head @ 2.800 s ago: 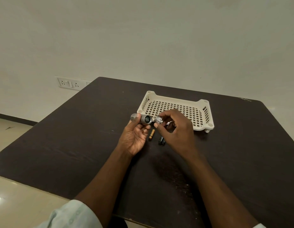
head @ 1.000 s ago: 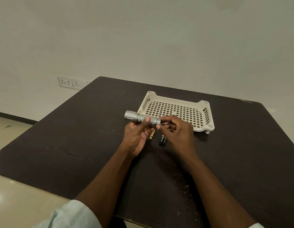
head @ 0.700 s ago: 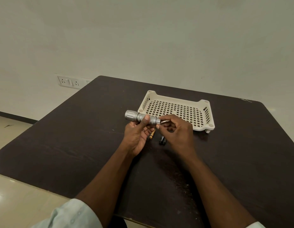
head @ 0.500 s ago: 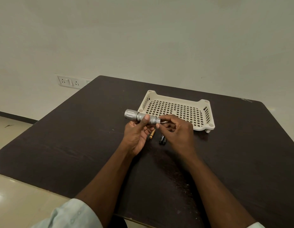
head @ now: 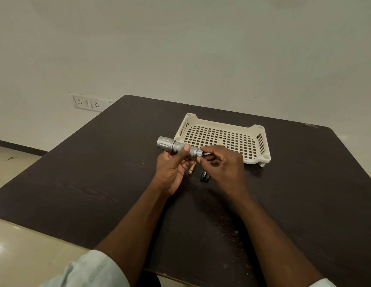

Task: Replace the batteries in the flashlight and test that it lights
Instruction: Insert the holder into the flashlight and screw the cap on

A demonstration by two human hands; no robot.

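A: Two hands are engaged on the flashlight (head: 179,146), which is held clear above the table (head: 97,172), level, head pointing left, just in front of the basket (head: 263,141).

B: Grip noted?

A: The barrel is wrapped by the left hand (head: 173,168), fingers curled beneath and thumb pressed on top. The tail end is pinched by the right hand (head: 220,167) between thumb and forefinger. Whether a cap or a battery carrier is being pinched cannot be told; it is hidden by the fingertips.

B: Reason for that hold?

A: It is judged that the body is steadied by one hand so the tail can be seated or twisted by the other. The step is read as closing up, with the light test not yet done.

B: Loose items?

A: A gold-coloured battery (head: 191,168) and a pair of black batteries (head: 204,176) are lying on the table under the hands, near each other but apart. They are presumed to be the spent cells.

B: Room to move?

A: Bare tabletop is available to the left and toward the near edge. To the right and behind, motion is bounded by the basket rim. The batteries are kept well inside the table edge, so rolling off is judged unlikely.
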